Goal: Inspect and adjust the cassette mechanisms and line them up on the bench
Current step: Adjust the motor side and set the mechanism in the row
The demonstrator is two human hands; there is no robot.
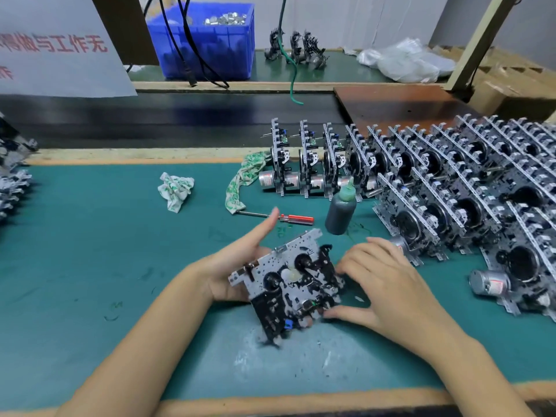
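Between both my hands, low over the green-matted tabletop (pixel 90 251), sits the cassette mechanism (pixel 288 281): a perforated silver metal plate carrying two black reel hubs, a pale round part between them, black levers along its right edge and a small blue piece at its lower corner. It is tilted, its face turned up to me. My left hand (pixel 237 266) cradles it from beneath, thumb stretched out straight and free; its other fingers are hidden, so I cannot tell that grip. My right hand (pixel 382 284) pinches the right edge, thumb below and curled fingers above. Just beyond lie a red-handled screwdriver (pixel 288 218) and a dark squeeze bottle with a green cap (pixel 341 210). Rows of finished mechanisms (pixel 436 191) stand upright to the right.
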